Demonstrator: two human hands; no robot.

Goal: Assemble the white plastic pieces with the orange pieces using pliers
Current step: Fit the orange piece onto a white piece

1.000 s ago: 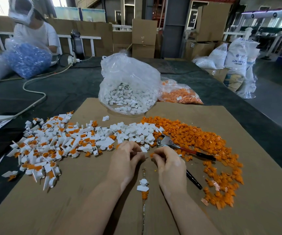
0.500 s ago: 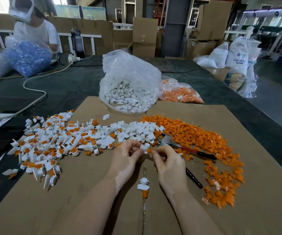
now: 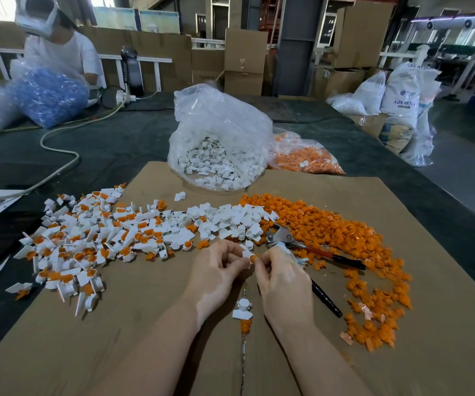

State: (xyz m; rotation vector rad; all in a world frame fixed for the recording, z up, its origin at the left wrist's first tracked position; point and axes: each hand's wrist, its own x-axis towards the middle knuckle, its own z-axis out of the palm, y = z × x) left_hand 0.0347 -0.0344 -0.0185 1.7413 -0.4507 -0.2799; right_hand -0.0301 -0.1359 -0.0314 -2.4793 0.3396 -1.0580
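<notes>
My left hand [image 3: 219, 270] pinches a small white plastic piece [image 3: 245, 253] over the cardboard sheet [image 3: 116, 352]. Right against it, my right hand [image 3: 280, 277] pinches a small orange piece [image 3: 254, 257]. The pliers [image 3: 305, 247] with red and black handles lie just beyond my right hand, jaws toward the white pile. Loose white pieces [image 3: 230, 221] lie ahead, loose orange pieces [image 3: 330, 230] to the right, and joined white-and-orange pieces [image 3: 87, 244] to the left. One white piece [image 3: 242, 310] with an orange piece [image 3: 245, 325] lies between my wrists.
A clear bag of white pieces [image 3: 219, 150] and a bag of orange pieces [image 3: 305, 158] stand behind the piles. A cable [image 3: 59, 147] crosses the dark table at left. A person [image 3: 59, 50] sits at the far left behind a bag of blue parts [image 3: 47, 95].
Both hands have drawn closer together, bringing the white and the orange piece up against each other. The pliers lie as before.
</notes>
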